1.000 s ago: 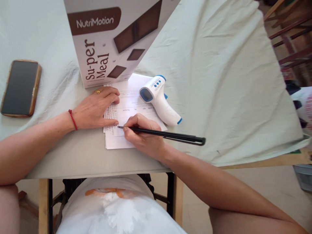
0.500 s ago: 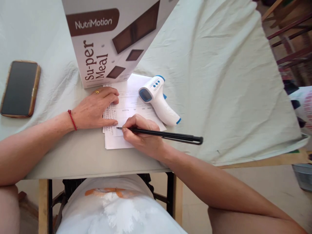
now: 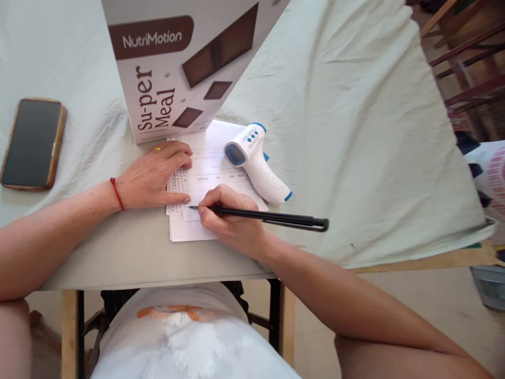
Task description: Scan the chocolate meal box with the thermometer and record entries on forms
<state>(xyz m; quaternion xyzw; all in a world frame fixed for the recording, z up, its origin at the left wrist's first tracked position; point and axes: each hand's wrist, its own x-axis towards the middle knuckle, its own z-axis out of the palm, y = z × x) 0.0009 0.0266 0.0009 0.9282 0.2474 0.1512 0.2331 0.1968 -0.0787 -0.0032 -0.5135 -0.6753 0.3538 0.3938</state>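
Observation:
Between the thumb and fingers of my right hand [image 3: 232,218] is a black pen [image 3: 284,219], its tip at the sheet near dense handwritten lines. My left hand [image 3: 153,176] lies spread on the left side of the paper [image 3: 191,232], thumb pointing toward the pen tip. Several sheets are stacked loosely, with printed lines showing on one. A white and blue infrared thermometer [image 3: 256,163] rests on the right side of the sheets. Just beyond my left fingers stands a tall white and brown NutriMotion box [image 3: 158,79], hiding the paper's far corner.
A smartphone [image 3: 33,143] in a brown-edged case lies at the far left of the cloth-covered table [image 3: 355,131]. The cloth is wrinkled on the right. Dark red chair bars [image 3: 473,87] and a grey metal container [image 3: 489,287] are past the table's right edge.
Almost nothing differs. The view has shifted very slightly at the right edge; both hands, the pen and the sheets keep their places.

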